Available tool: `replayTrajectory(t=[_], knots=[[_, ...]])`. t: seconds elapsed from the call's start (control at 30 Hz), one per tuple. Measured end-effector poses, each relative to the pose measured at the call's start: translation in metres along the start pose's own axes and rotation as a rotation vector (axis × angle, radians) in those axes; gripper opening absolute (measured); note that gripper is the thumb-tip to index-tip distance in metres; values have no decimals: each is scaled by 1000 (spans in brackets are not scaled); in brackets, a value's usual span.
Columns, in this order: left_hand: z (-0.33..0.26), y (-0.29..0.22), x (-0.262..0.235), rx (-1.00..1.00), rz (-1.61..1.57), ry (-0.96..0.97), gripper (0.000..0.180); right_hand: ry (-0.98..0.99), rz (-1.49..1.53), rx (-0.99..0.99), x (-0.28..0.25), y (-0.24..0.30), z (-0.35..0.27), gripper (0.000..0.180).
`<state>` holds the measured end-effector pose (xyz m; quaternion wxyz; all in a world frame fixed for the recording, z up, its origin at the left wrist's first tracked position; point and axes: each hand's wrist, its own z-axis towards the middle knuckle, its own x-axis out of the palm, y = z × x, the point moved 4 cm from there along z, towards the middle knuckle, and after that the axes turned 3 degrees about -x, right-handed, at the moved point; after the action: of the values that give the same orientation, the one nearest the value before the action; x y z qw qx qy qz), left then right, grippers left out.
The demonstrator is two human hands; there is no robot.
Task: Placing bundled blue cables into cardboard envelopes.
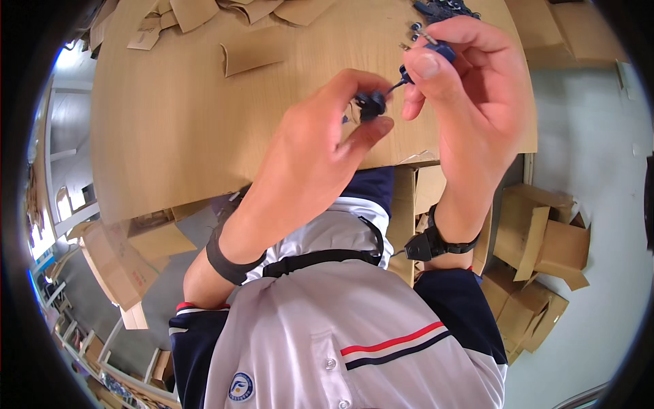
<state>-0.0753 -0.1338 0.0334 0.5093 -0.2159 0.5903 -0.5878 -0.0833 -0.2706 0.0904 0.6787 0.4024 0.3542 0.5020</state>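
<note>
My left hand [320, 153] pinches a small round black part [371, 103] between thumb and fingertips, just above the wooden table [170, 123]. My right hand [470, 95] holds a small blue connector piece [439, 49] with short metal pins, and a thin dark wire runs from it to the black part. Both hands are close together over the table's near edge. A black band sits on each wrist.
Folded cardboard pieces [255, 49] lie on the far part of the table, with a heap of dark blue parts [443, 8] at the top edge. Cardboard boxes [538, 238] stand on the floor at right, more boxes [126, 262] at left.
</note>
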Motion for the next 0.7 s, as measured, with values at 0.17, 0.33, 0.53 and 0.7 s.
replayTrajectory(t=[0.17,0.33,0.53,0.7], knots=[[-10,-13,-11,-297,-752,-77,35,-168,126,-76,-10,14,-6,17],[-6,-12,-19,-239,-570,-104,48,135,195,122,6,2,-20,20],[-11,-27,-37,-169,-14,-245,58,87,12,170,16,-9,-23,36],[-4,-31,-32,15,282,-118,70,149,-233,-12,16,-15,-20,23]])
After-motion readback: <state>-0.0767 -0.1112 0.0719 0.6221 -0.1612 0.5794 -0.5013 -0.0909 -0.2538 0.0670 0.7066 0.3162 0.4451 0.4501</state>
